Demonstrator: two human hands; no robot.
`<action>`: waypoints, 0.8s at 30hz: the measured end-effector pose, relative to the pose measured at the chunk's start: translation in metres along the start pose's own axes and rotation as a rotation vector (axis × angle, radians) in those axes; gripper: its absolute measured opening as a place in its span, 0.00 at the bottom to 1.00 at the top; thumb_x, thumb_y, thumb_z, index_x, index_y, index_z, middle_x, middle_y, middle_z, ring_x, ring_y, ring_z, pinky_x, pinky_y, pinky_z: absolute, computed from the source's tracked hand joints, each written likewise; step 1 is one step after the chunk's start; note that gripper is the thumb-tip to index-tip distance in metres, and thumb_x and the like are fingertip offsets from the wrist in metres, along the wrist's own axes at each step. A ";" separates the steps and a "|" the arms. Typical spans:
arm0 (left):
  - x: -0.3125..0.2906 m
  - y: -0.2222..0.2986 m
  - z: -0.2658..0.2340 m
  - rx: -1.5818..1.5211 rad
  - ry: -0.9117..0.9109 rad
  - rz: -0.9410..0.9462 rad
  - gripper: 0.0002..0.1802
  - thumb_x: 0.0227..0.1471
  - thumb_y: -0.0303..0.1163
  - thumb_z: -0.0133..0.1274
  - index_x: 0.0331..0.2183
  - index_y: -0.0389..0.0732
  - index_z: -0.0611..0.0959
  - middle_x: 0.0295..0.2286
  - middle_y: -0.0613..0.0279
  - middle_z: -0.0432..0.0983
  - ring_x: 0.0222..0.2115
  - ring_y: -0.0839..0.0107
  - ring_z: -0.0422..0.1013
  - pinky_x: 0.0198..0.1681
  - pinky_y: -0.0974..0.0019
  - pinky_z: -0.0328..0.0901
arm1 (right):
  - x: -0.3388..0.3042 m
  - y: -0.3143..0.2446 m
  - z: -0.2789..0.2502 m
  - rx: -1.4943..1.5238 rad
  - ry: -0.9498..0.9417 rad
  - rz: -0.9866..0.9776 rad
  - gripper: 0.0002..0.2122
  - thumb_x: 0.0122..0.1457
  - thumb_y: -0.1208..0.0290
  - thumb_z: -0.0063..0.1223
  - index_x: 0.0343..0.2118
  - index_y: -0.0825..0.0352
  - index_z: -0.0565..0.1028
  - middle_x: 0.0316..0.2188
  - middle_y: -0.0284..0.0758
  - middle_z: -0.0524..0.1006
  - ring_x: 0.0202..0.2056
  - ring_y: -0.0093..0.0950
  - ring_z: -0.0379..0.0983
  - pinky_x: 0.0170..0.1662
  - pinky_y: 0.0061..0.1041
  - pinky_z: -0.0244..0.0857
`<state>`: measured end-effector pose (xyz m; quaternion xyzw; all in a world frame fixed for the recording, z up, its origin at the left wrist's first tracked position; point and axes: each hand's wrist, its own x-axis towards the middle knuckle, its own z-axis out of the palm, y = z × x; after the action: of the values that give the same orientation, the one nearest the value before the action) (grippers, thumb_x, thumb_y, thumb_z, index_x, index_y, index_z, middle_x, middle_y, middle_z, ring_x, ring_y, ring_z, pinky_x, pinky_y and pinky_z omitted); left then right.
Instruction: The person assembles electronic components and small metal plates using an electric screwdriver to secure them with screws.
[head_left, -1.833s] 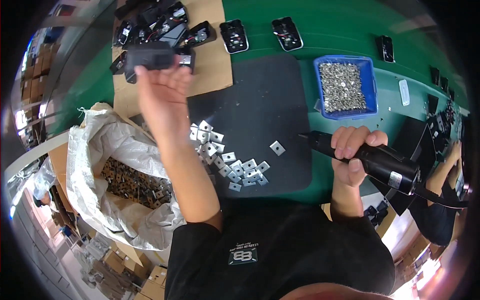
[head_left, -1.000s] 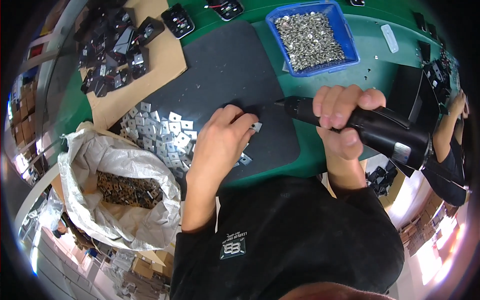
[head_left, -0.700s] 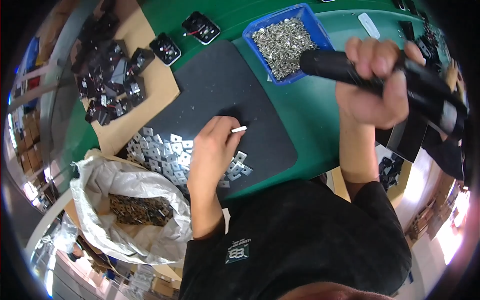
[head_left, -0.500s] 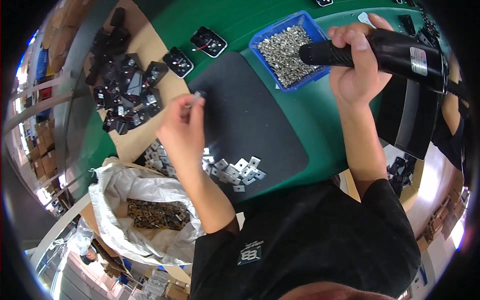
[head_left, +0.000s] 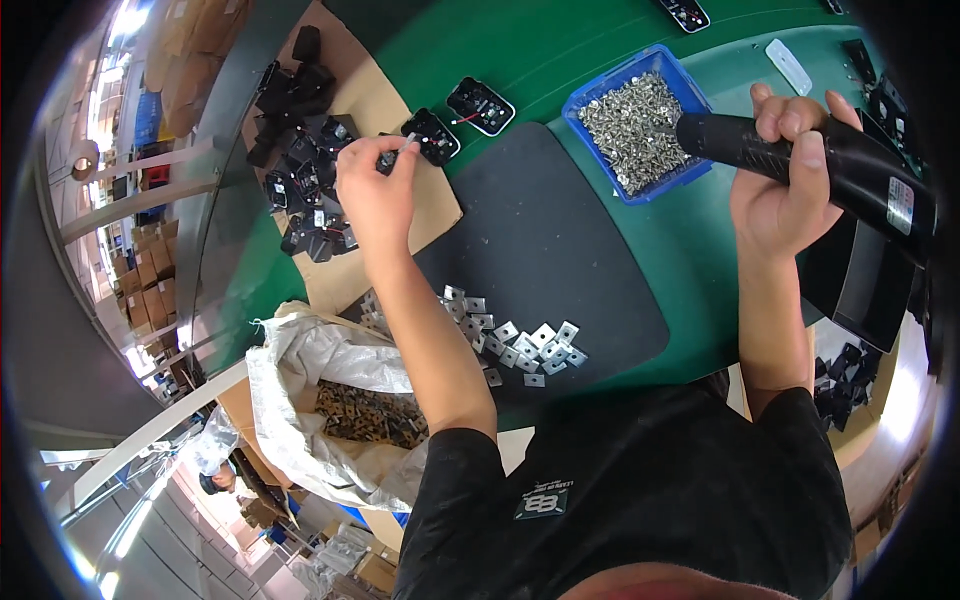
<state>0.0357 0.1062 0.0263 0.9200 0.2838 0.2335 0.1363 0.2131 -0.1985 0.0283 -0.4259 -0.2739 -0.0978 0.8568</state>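
Observation:
My left hand (head_left: 377,195) is closed in a pinch on a small silvery metal plate (head_left: 409,143), mostly hidden by the fingertips. It hovers beside a black housing with wires (head_left: 432,138) and a heap of black plastic parts (head_left: 312,170). My right hand (head_left: 785,190) is wrapped round a black electric screwdriver (head_left: 860,175). The tool lies sideways, its nose at the right rim of a blue bin (head_left: 607,180) full of silvery screws (head_left: 637,125). Several square metal plates with holes (head_left: 540,345) are scattered on the dark mat (head_left: 560,235).
A second wired housing (head_left: 482,105) sits on the green table (head_left: 400,45) behind the mat. Cardboard (head_left: 432,200) lies under the black parts. An open white sack (head_left: 285,400) of small brownish pieces stands at the near left. A pale oblong cover (head_left: 790,67) is at the far right.
My left hand has moved from over the mat toward the wired housing, still pinching the metal plate. The view has shifted; my right hand keeps the screwdriver by the screw bin.

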 end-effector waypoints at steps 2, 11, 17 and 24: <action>0.001 -0.001 0.006 -0.040 -0.029 -0.016 0.09 0.43 0.32 0.68 0.30 0.41 0.87 0.37 0.54 0.79 0.43 0.55 0.72 0.48 0.56 0.66 | 0.000 -0.002 -0.002 0.019 -0.016 0.003 0.19 0.62 0.74 0.48 0.57 0.67 0.67 0.35 0.36 0.72 0.36 0.30 0.67 0.57 0.50 0.58; 0.009 -0.003 0.024 0.320 -0.110 -0.026 0.13 0.46 0.41 0.66 0.35 0.49 0.88 0.43 0.59 0.80 0.46 0.56 0.74 0.50 0.51 0.64 | 0.001 -0.003 0.000 0.084 0.020 -0.028 0.20 0.57 0.79 0.53 0.54 0.75 0.68 0.31 0.38 0.76 0.31 0.28 0.73 0.49 0.43 0.68; 0.011 -0.013 0.031 0.289 -0.091 -0.050 0.20 0.46 0.38 0.65 0.43 0.46 0.84 0.34 0.59 0.80 0.45 0.58 0.72 0.55 0.50 0.54 | 0.000 -0.006 -0.003 0.009 -0.087 0.017 0.21 0.61 0.74 0.48 0.58 0.67 0.66 0.35 0.35 0.72 0.35 0.28 0.67 0.55 0.48 0.59; -0.001 -0.003 0.004 0.284 0.059 0.092 0.15 0.48 0.39 0.64 0.38 0.42 0.86 0.35 0.55 0.83 0.40 0.54 0.77 0.46 0.55 0.67 | -0.004 -0.004 -0.006 0.041 -0.093 0.033 0.21 0.61 0.73 0.47 0.58 0.67 0.66 0.34 0.34 0.71 0.35 0.27 0.67 0.54 0.48 0.61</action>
<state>0.0361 0.1076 0.0210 0.9347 0.2757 0.2240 -0.0144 0.2102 -0.2062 0.0260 -0.4168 -0.3081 -0.0583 0.8532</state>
